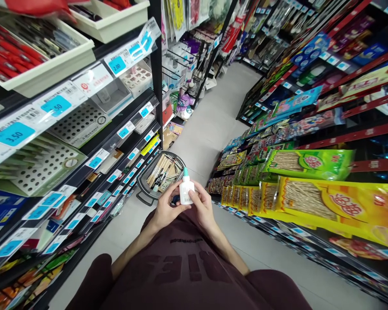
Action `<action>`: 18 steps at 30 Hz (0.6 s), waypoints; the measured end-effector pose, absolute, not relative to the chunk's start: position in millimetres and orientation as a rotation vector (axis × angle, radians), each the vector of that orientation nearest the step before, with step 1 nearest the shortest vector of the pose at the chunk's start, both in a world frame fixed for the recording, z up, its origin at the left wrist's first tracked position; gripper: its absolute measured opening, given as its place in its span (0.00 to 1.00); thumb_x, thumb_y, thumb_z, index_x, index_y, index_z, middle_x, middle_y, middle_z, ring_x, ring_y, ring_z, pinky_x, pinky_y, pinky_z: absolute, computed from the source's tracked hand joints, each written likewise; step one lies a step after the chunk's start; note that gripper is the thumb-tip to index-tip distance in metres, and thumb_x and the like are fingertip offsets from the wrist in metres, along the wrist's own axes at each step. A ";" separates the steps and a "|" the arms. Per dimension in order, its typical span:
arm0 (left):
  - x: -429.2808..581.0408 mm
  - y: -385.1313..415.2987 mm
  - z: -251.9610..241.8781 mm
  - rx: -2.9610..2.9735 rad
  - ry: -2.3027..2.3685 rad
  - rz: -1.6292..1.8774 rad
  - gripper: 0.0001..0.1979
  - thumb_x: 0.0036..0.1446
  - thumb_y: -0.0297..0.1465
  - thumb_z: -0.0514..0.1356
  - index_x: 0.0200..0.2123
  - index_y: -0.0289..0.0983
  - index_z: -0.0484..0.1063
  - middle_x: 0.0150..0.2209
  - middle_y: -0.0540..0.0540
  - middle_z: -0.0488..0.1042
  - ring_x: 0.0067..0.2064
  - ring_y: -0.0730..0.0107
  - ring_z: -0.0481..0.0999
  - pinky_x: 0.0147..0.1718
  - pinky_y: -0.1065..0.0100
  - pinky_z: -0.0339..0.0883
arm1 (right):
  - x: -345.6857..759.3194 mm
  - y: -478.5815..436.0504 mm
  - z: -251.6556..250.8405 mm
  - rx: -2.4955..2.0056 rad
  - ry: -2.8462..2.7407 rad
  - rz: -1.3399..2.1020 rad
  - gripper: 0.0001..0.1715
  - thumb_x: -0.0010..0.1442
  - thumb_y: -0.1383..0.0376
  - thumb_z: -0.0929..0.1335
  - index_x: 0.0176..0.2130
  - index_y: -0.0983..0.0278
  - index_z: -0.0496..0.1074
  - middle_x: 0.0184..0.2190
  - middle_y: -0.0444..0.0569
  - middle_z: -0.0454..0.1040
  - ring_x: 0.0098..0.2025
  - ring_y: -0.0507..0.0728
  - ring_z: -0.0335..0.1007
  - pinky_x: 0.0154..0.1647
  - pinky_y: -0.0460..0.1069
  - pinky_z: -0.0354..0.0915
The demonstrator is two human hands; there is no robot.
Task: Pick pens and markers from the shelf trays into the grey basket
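Note:
A small white bottle (186,189) with a pale teal cap stands upright between my two hands, in front of my chest. My left hand (166,209) wraps its fingers round the bottle's left side. My right hand (203,207) grips it from the right, thumb on the front. Just beyond the hands, a dark shopping basket (144,183) sits on the floor, filled with packaged pens and brushes.
I am in a narrow shop aisle with a pale tiled floor (213,120). Black shelves (84,142) with blue price tags and stationery stand at the left. Shelves with yellow and green snack bags (310,189) line the right.

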State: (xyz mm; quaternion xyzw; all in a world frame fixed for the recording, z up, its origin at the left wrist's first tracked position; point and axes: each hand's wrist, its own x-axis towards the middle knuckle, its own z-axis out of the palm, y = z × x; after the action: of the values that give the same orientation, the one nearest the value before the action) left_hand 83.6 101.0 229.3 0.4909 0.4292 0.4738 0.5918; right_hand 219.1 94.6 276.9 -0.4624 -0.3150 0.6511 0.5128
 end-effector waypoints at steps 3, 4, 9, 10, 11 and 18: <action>81.6 99.6 227.2 1.152 1.008 1.138 0.36 0.47 0.33 0.72 0.59 0.41 0.66 0.57 0.39 0.70 0.56 0.55 0.73 0.52 0.58 0.72 | 216.0 94.9 278.1 -1.183 -0.806 1.497 0.29 0.61 0.55 0.70 0.59 0.56 0.64 0.33 0.44 0.77 0.27 0.54 0.71 0.28 0.49 0.68; 81.6 99.0 226.6 1.155 1.015 1.149 0.36 0.47 0.34 0.72 0.59 0.41 0.66 0.57 0.39 0.70 0.56 0.55 0.73 0.52 0.58 0.72 | 215.2 95.1 278.3 -1.200 -0.829 1.477 0.28 0.61 0.55 0.70 0.58 0.57 0.64 0.32 0.44 0.77 0.27 0.54 0.70 0.28 0.48 0.67; 82.7 97.2 227.2 1.173 1.038 1.183 0.36 0.46 0.35 0.72 0.58 0.41 0.65 0.58 0.39 0.70 0.56 0.54 0.72 0.54 0.57 0.70 | 214.5 95.0 277.6 -1.203 -0.908 1.447 0.24 0.61 0.55 0.70 0.54 0.57 0.66 0.31 0.43 0.76 0.27 0.53 0.67 0.28 0.47 0.64; 82.9 97.2 227.8 1.173 1.031 1.189 0.36 0.46 0.35 0.73 0.58 0.41 0.65 0.58 0.39 0.70 0.57 0.54 0.72 0.54 0.57 0.70 | 215.2 94.7 277.2 -1.204 -0.921 1.445 0.23 0.61 0.55 0.69 0.54 0.57 0.66 0.31 0.43 0.76 0.27 0.53 0.67 0.28 0.47 0.64; 83.1 97.3 228.4 1.174 1.023 1.193 0.37 0.46 0.35 0.73 0.58 0.41 0.65 0.58 0.39 0.69 0.57 0.54 0.71 0.54 0.57 0.70 | 216.1 94.4 276.8 -1.210 -0.937 1.434 0.22 0.62 0.55 0.69 0.54 0.57 0.66 0.32 0.44 0.76 0.27 0.53 0.67 0.29 0.47 0.64; 83.9 98.0 228.1 1.177 0.986 1.203 0.37 0.45 0.34 0.73 0.59 0.41 0.66 0.57 0.38 0.70 0.56 0.53 0.71 0.55 0.56 0.68 | 223.9 96.2 276.4 -1.282 -1.024 1.251 0.16 0.66 0.55 0.65 0.48 0.59 0.73 0.43 0.48 0.76 0.41 0.57 0.70 0.42 0.49 0.65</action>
State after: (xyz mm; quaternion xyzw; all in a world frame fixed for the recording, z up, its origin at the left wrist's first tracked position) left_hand 83.9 98.0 228.1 0.4997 0.4185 0.5104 0.5610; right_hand 223.9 96.2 276.4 -0.5332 -0.4257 0.5204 0.5134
